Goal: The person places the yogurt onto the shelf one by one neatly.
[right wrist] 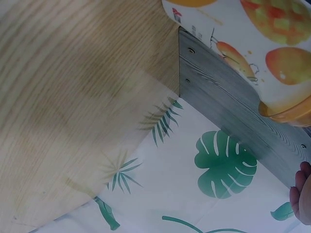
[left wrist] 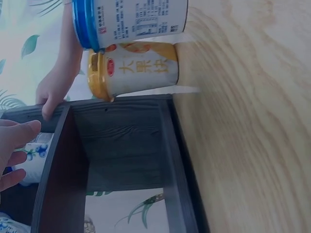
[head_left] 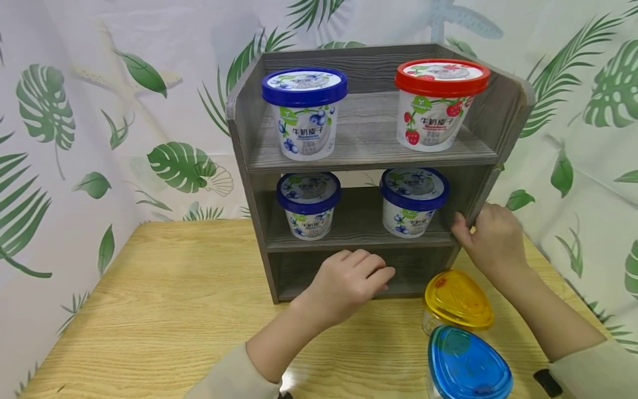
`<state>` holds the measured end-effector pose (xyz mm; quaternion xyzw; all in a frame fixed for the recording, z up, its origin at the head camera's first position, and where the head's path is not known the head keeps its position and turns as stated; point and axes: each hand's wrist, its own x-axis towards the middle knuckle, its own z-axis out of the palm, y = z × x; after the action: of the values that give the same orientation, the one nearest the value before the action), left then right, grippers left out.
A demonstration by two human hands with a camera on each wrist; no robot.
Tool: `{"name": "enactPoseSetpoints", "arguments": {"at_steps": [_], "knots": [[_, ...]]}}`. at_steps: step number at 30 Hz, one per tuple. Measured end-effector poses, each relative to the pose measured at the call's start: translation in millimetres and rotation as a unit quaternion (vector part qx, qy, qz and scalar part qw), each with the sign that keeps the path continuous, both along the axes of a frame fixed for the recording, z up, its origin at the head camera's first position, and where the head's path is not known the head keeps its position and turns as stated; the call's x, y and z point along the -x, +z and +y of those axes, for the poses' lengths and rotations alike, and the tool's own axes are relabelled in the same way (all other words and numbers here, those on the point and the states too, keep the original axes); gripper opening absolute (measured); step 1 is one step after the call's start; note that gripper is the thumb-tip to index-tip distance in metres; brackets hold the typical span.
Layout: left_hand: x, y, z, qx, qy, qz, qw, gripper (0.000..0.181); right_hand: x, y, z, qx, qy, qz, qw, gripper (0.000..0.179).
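Note:
A grey wooden shelf stands on the table. My right hand holds its right side panel, thumb over the front edge; in the right wrist view the fingers lie at that panel. My left hand hovers before the lower part of the shelf, fingers loosely bent and holding nothing. Two blue-lidded blueberry tubs sit on the middle level. Up on the top level are another blue-lidded tub at left and a red-lidded strawberry tub at right.
By the shelf's front right corner stands a cup with a yellow lid. Nearer me is a cup with a blue lid. The wooden table stretches left, and a leaf-printed sheet hangs behind and at the sides.

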<state>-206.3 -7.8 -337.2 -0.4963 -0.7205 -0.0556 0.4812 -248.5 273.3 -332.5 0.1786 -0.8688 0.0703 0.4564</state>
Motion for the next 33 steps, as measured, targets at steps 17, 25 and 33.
{"name": "enactPoseSetpoints", "arguments": {"at_steps": [17, 25, 33], "knots": [[-3.0, -23.6, 30.3, 0.061, -0.035, -0.001, 0.9975, 0.018, 1.0, -0.8, 1.2, 0.002, 0.008, 0.008, 0.9999, 0.048], [-5.2, -23.8, 42.1, 0.101, -0.040, -0.008, 0.9941, 0.022, 1.7, -0.9, 0.8, 0.001, 0.009, 0.012, 0.9999, 0.052], [-2.2, -27.4, 53.9, 0.133, -0.053, -0.030, 0.9892, 0.023, 3.0, -0.5, 3.9, -0.005, 0.020, 0.017, 0.9997, 0.056]]}}
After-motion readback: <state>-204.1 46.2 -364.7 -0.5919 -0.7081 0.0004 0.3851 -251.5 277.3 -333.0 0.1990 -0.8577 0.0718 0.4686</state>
